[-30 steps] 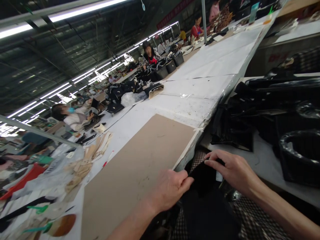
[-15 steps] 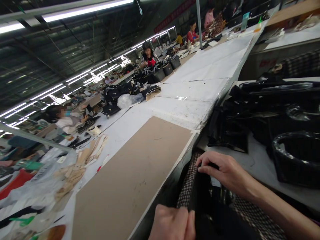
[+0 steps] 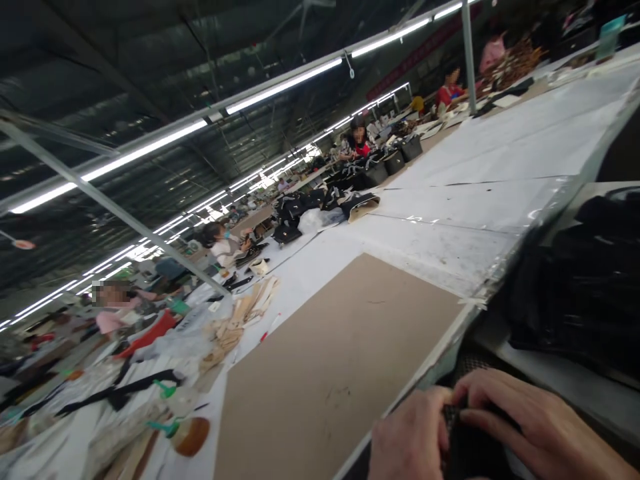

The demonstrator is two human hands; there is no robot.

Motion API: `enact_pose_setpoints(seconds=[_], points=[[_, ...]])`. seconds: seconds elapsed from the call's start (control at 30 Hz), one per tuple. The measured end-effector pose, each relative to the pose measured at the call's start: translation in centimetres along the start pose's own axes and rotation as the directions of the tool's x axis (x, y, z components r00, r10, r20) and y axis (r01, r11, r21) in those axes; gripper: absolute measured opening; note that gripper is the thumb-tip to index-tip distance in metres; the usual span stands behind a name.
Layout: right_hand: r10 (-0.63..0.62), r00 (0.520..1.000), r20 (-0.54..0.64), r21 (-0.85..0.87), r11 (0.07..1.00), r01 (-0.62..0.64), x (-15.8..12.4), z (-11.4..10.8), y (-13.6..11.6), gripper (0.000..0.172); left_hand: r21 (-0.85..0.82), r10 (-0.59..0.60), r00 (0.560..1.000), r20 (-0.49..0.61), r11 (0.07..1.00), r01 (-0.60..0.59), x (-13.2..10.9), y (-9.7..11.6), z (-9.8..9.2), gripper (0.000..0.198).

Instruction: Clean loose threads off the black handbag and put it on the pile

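At the lower right, my left hand (image 3: 410, 437) is closed on the edge of a black-and-checked bag (image 3: 477, 450). My right hand (image 3: 520, 407) pinches the same edge a short way further along, fingers bent over it. Checked fabric (image 3: 470, 363) shows just beyond my right fingers. Most of the bag lies below the frame or behind my hands, so its full shape is hidden. Both hands are beside the near edge of the white-covered table, close to the brown board (image 3: 340, 373).
Dark plastic-wrapped bags (image 3: 580, 280) sit at the right. On the table are a glue bottle (image 3: 190, 435) with a green nozzle, beige strips (image 3: 240, 320), a red pen (image 3: 264, 337) and black bags (image 3: 295, 213). A slanted metal pole (image 3: 125, 213) crosses the left. Several co-workers sit beyond.
The view has swung, so the table scene appears shifted right. My hands have drawn closer together on the bag's edge, and less of the checked fabric shows.
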State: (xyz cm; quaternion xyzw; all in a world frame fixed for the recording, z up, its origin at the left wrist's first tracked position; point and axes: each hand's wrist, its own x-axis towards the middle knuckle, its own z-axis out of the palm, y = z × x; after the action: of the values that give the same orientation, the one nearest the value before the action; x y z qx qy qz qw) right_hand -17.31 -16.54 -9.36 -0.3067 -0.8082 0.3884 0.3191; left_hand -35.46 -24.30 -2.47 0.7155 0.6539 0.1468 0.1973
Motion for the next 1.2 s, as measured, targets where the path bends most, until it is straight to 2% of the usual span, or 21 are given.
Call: enact_pose_setpoints(seconds=[0.07, 0.17, 0.33, 0.6, 0.73, 0.8, 0.93, 1.07, 1.2], points=[[-0.008, 1.0, 0.017, -0.009, 1.0, 0.008, -0.1, 0.1, 0.5, 0.023, -0.055, -0.034, 0.999, -0.035, 0.998, 0.032, 2.2, 0.8, 0.4, 0.041], [0.006, 1.0, -0.027, -0.01, 1.0, -0.006, -0.6, -0.5, 0.2, 0.022, -0.198, -0.017, 1.0, 0.012, 0.98, 0.019, 3.7, 1.5, 0.9, 0.026], [-0.081, 0.996, -0.04, -0.003, 0.997, 0.081, -0.9, -2.0, -1.8, 0.008, -0.283, 0.018, 0.996, 0.09, 0.959, 0.008, 3.9, 1.2, 0.4, 0.031], [-0.128, 0.99, -0.051, -0.147, 0.982, 0.119, -1.9, -2.8, -2.9, 0.014, -0.286, 0.029, 0.988, 0.15, 0.958, 0.015, 3.9, 1.6, 0.0, 0.024], [-0.089, 0.994, -0.067, -0.309, 0.949, 0.064, -2.3, -3.7, -3.1, 0.012, -0.231, 0.022, 0.992, 0.123, 0.973, 0.008, 4.2, 1.5, 0.1, 0.019], [-0.041, 0.995, -0.091, -0.331, 0.944, 0.009, -2.3, -4.0, -3.1, 0.011, -0.222, 0.019, 0.994, 0.105, 0.975, 0.005, 4.3, 1.3, 0.0, 0.018], [-0.035, 0.991, -0.127, -0.234, 0.972, 0.004, -2.2, -3.7, -2.5, 0.013, -0.231, 0.052, 0.995, 0.09, 0.973, -0.03, 4.3, 0.9, -0.1, 0.021], [-0.011, 0.973, -0.23, -0.078, 0.997, -0.008, -2.0, -2.3, -1.5, 0.013, -0.193, 0.163, 0.986, 0.036, 0.969, -0.153, 4.4, 0.2, 0.3, 0.024], [-0.022, 0.947, -0.321, -0.065, 0.998, 0.002, -2.1, -1.2, -1.0, 0.015, -0.154, 0.262, 0.965, -0.014, 0.953, -0.261, 4.5, -0.6, 0.9, 0.021]])
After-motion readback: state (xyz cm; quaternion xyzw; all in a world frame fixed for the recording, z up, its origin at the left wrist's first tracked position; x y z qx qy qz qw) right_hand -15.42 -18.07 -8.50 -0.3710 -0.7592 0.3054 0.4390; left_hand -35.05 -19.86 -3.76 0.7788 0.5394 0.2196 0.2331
